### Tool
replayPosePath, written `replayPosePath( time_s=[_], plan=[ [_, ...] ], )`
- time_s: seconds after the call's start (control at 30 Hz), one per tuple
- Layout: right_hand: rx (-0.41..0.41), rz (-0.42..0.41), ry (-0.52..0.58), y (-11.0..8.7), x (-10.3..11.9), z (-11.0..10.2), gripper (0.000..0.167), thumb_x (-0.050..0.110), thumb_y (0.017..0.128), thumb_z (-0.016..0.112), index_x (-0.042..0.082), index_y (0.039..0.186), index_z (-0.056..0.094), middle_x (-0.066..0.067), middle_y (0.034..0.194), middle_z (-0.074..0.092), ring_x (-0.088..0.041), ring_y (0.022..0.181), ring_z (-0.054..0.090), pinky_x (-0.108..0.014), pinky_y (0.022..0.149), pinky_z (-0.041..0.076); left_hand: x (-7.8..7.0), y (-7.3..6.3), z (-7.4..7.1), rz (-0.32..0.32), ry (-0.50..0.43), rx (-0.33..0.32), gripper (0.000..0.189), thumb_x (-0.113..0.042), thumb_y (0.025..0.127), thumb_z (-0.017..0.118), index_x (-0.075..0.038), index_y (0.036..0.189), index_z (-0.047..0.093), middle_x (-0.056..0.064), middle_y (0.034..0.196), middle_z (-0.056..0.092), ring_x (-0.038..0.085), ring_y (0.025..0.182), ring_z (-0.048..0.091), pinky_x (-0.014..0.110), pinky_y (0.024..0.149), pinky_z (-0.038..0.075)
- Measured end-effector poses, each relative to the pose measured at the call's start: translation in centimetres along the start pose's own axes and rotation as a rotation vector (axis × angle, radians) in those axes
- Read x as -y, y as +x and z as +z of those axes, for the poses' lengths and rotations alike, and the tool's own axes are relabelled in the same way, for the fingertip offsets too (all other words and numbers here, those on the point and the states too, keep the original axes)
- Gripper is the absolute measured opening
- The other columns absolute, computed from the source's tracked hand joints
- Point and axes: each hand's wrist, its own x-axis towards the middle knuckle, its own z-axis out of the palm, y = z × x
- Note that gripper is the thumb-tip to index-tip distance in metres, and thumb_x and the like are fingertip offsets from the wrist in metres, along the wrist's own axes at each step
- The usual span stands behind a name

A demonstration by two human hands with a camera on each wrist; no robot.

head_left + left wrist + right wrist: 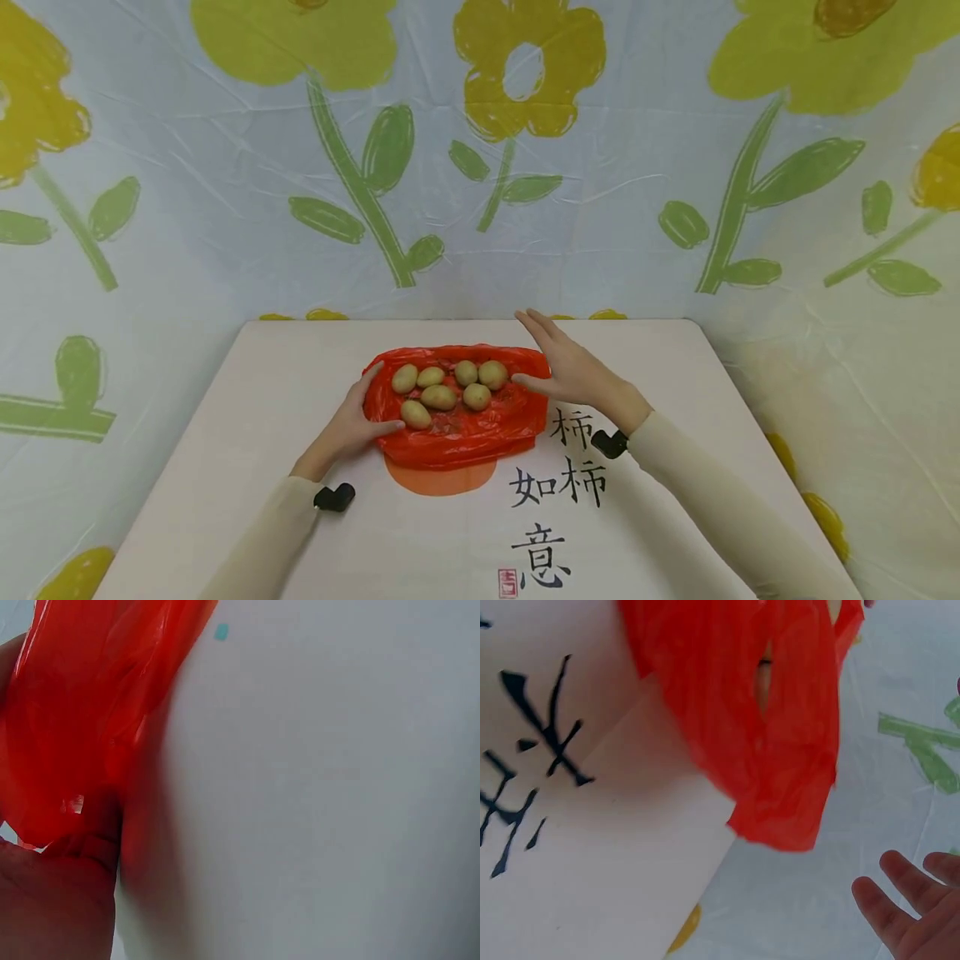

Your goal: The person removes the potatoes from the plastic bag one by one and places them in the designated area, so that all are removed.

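A red plastic bag (468, 437) lies spread wide on the table, its crumpled rim forming a low ring. Inside it sit several small yellow-brown potatoes (439, 397). My left hand (348, 423) is at the bag's left end, fingers along the rim and thumb reaching over the front-left edge. In the left wrist view, red plastic (82, 712) lies between that hand's spread thumb and fingers. Past the bag's right end, my right hand (581, 375) has its fingers spread and holds nothing. Its fingers (885, 907) appear apart from the bag in the right wrist view.
The pale table (300, 383) bears black brush characters (542, 557), a small red seal print (507, 582) and an orange printed shape (441, 477) partly under the bag. A flower-patterned cloth (585, 267) hangs behind and at both sides.
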Motion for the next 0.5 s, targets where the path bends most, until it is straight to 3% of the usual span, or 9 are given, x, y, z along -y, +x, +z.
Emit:
replayPosePath(
  time_s=[0.3,0.5],
  plan=[
    [0.068,-0.049,0.073,3.6,1.7,0.8,0.096,0.051,0.094,0.07,0.02,0.166,0.014,-0.013,0.168,0.027,-0.035,0.153,0.033,-0.056,0.12,0.037,-0.5,0.8,0.5,-0.041,-0.026,0.056,0.119,-0.044,0.077,0.09,-0.023,0.165,0.013,0.018,0.169,0.022,0.045,0.153,0.026,0.067,0.119,0.03],
    [0.144,-0.065,0.164,6.5,2.5,1.7,0.091,0.046,0.095,0.07,0.019,0.166,0.019,-0.008,0.164,0.037,-0.031,0.143,0.048,-0.051,0.116,0.044,-0.6,0.9,0.3,-0.048,0.021,0.075,0.12,-0.042,0.076,0.09,-0.015,0.164,0.015,0.021,0.167,0.023,0.045,0.152,0.027,0.067,0.12,0.028]
  ],
)
